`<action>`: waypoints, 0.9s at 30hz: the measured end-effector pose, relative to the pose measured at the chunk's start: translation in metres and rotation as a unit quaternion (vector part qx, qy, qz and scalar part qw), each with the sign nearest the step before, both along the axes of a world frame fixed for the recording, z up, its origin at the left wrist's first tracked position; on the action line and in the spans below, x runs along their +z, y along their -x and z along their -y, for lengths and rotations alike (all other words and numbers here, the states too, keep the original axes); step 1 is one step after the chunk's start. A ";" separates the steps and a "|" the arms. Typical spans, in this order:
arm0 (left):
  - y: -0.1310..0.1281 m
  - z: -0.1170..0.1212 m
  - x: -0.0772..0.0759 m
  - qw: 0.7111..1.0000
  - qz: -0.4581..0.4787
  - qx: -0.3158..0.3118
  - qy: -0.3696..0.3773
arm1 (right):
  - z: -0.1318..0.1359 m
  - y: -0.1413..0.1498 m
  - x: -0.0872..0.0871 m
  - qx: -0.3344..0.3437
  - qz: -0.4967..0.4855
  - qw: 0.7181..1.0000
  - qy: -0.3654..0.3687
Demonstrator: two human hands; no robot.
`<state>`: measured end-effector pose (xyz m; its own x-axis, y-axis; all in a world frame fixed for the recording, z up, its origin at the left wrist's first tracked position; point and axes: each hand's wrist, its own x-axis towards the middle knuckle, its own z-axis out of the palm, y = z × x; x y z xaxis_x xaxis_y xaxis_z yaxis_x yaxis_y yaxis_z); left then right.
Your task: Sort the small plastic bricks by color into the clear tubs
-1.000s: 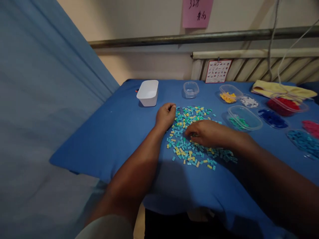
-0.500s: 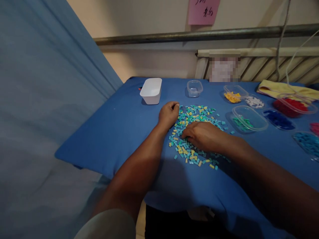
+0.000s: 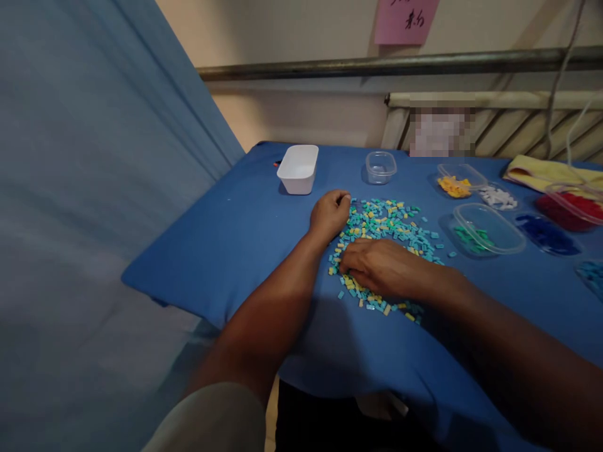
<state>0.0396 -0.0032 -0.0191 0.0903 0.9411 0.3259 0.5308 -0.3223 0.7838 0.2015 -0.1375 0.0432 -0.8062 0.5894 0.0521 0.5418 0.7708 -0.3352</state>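
Small toy building bricks in turquoise, green and pale yellow lie spread in a loose pile on the blue-covered table. At the pile's left edge rests my left hand, its fingers curled closed; whatever they may hold is hidden. My right hand reaches over the lower left of the pile, back of the hand up. Its bent fingertips are drawn together and touch bricks by some yellow ones, and I cannot see what is between them.
Behind the pile stand a white tub and a clear plastic box. To the right are containers of orange pieces, white pieces, green pieces, dark blue pieces and red pieces. A yellow cloth lies behind them.
My right hand has moved from the middle of the pile toward its lower left. The left hand keeps its place by the pile. The whole view has shifted, so the scene sits farther right.
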 end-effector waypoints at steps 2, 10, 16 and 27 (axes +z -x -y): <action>0.000 0.001 0.000 1.000 0.001 -0.001 0.008 | 0.000 0.000 0.002 -0.013 0.015 1.000 0.006; 0.000 0.003 0.002 1.000 0.002 0.000 0.007 | 0.001 0.002 0.002 -0.052 0.011 0.998 0.013; 0.001 0.003 0.003 1.000 0.009 -0.010 0.003 | -0.010 -0.025 0.015 -0.083 -0.049 0.995 -0.021; 0.002 0.002 0.009 1.000 -0.009 -0.001 0.009 | -0.026 -0.181 0.064 -0.424 0.116 0.898 -0.028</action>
<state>0.0374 -0.0052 -0.0102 0.0972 0.9464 0.3080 0.5445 -0.3096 0.7795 0.3823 -0.1118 0.1070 -0.0624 0.9980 -0.0101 0.9920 0.0609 -0.1104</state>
